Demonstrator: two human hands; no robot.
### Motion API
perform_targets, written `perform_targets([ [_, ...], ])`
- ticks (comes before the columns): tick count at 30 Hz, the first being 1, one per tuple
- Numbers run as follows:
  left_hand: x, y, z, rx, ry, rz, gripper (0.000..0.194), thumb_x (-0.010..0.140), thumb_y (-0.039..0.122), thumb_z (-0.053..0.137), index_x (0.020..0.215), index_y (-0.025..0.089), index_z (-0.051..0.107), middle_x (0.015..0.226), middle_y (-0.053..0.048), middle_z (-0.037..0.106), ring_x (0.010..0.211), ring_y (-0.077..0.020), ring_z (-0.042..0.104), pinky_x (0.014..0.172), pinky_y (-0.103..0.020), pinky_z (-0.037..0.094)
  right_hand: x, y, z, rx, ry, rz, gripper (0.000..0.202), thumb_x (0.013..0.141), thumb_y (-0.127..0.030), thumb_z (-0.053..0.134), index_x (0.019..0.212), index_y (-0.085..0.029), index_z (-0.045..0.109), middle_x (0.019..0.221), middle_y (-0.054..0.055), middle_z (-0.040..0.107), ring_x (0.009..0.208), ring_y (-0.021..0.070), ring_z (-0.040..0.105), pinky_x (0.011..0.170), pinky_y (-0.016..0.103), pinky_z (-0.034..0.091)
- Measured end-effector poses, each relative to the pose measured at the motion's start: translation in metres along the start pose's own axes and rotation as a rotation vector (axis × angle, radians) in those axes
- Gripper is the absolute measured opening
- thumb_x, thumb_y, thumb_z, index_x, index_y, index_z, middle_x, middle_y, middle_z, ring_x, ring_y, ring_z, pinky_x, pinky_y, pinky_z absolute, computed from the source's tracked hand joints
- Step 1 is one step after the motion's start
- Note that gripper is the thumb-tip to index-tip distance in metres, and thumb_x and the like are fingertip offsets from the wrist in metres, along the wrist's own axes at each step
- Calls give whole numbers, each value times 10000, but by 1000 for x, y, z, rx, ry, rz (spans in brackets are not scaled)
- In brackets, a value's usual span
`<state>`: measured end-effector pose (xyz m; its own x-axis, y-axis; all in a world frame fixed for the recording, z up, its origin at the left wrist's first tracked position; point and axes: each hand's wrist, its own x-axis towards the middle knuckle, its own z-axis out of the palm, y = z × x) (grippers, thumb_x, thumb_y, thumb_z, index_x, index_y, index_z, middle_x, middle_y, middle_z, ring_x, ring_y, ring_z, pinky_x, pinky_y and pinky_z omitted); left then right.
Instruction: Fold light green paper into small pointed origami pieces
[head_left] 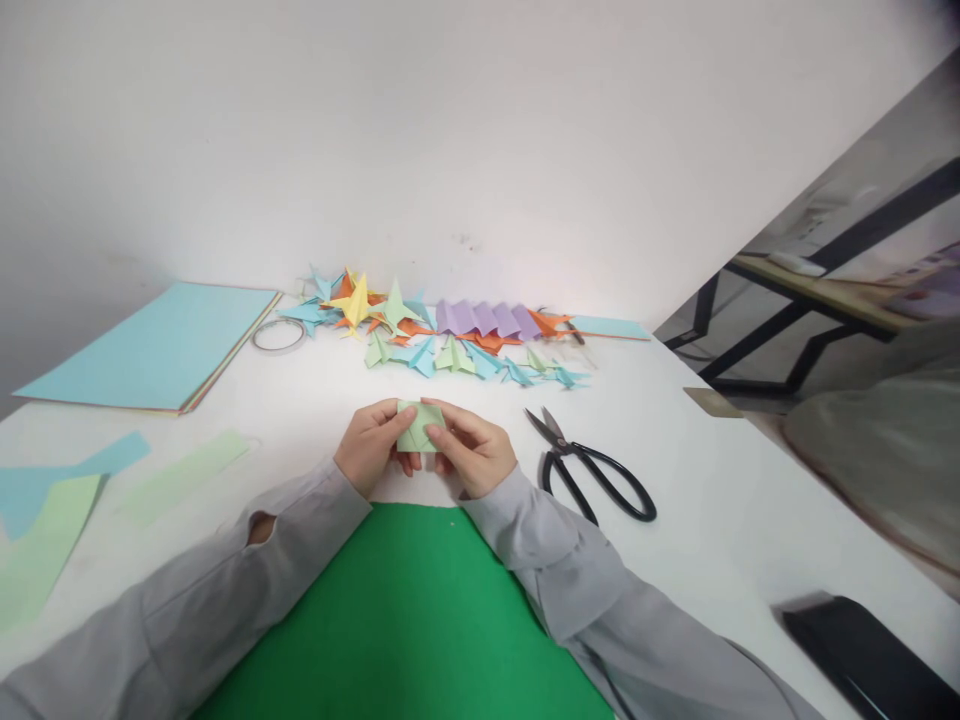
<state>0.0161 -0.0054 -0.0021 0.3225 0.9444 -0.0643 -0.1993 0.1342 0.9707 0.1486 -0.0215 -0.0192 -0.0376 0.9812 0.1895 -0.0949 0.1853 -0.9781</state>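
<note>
Left hand and right hand both grip a small folded green paper, one at each side, thumbs on its near face. Paper is held over the white worktop, just beyond the far edge of a green sheet. Black-handled scissors lie open to the right of the right hand, blades pointing away from the wearer. Behind the hands: a row of folded paper pieces in green and blue; behind these, a pleated purple paper and a cluster of star-like paper figures, yellow, orange, blue and green. Far left: stack of coloured sheets, blue uppermost, tape roll beside it. Near left: loose blue and green paper pieces. Near right: a black object, identity unclear.
</note>
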Motion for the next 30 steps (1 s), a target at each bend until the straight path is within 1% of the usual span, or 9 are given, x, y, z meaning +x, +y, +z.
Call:
perform_targets([
  [4, 2, 1, -2, -91, -7, -38, 281, 714, 394, 595, 675, 129, 514, 439, 5, 535, 380, -92, 487, 347, -186, 341, 0, 0, -1, 3, -49, 10, 384, 742, -342, 595, 1096, -196, 621, 485, -36, 551, 347, 70, 461, 347, 209, 387],
  [7, 2, 2, -3, -135, -12, -52, 262, 724, 372, 587, 681, 121, 525, 449, 0, 536, 385, -86, 484, 355, -181, 340, 1, -1, -3, 47, -64, 32, 396, 726, -338, 613, 1095, -197, 621, 497, -27, 580, 342, 73, 477, 348, 207, 384],
  [13, 2, 2, -3, -121, -17, -65, 245, 726, 345, 579, 635, 134, 493, 429, -2, 527, 348, -82, 455, 333, -181, 314, 0, -3, -3, 102, -103, 55, 464, 728, -343, 601, 1165, -189, 566, 516, -18, 611, 348, 84, 499, 345, 206, 373],
  [16, 1, 2, -1, -66, 18, -46, 260, 711, 364, 590, 621, 142, 490, 412, 8, 515, 331, -86, 444, 317, -185, 305, 0, -2, -4, 100, -156, 56, 418, 727, -357, 593, 1103, -176, 612, 523, -5, 612, 368, 95, 509, 356, 225, 398],
  [18, 0, 2, 0, -49, 22, -24, 267, 721, 374, 578, 611, 146, 491, 397, 13, 504, 331, -91, 446, 318, -191, 311, 1, -1, -5, 101, -177, 57, 362, 724, -335, 592, 1049, -186, 647, 528, 0, 614, 380, 100, 511, 370, 239, 415],
  [23, -2, 2, 1, -63, -10, -2, 333, 781, 427, 488, 609, 143, 507, 413, -4, 522, 356, -102, 465, 331, -204, 331, 2, 0, -8, 89, -167, 61, 251, 719, -267, 571, 928, -210, 698, 530, 0, 616, 373, 99, 509, 371, 237, 394],
  [26, -1, 3, 0, -28, 6, 15, 347, 771, 439, 511, 597, 139, 513, 398, 5, 511, 341, -93, 450, 326, -202, 328, 2, 1, -8, 112, -186, 70, 231, 710, -257, 569, 884, -197, 708, 525, 4, 615, 380, 103, 517, 376, 238, 393],
  [28, 0, 2, -1, -17, 13, 15, 327, 754, 422, 546, 595, 137, 520, 397, 12, 511, 340, -90, 450, 327, -200, 331, 2, 1, -8, 118, -189, 75, 230, 712, -261, 568, 882, -189, 706, 531, 7, 618, 388, 108, 523, 379, 243, 397],
  [30, 1, 2, -1, -20, 16, 15, 314, 745, 416, 561, 607, 135, 531, 412, 12, 523, 350, -90, 462, 330, -199, 337, 1, 0, -8, 114, -179, 77, 277, 716, -275, 570, 954, -182, 677, 528, -1, 617, 384, 112, 525, 376, 242, 391],
])
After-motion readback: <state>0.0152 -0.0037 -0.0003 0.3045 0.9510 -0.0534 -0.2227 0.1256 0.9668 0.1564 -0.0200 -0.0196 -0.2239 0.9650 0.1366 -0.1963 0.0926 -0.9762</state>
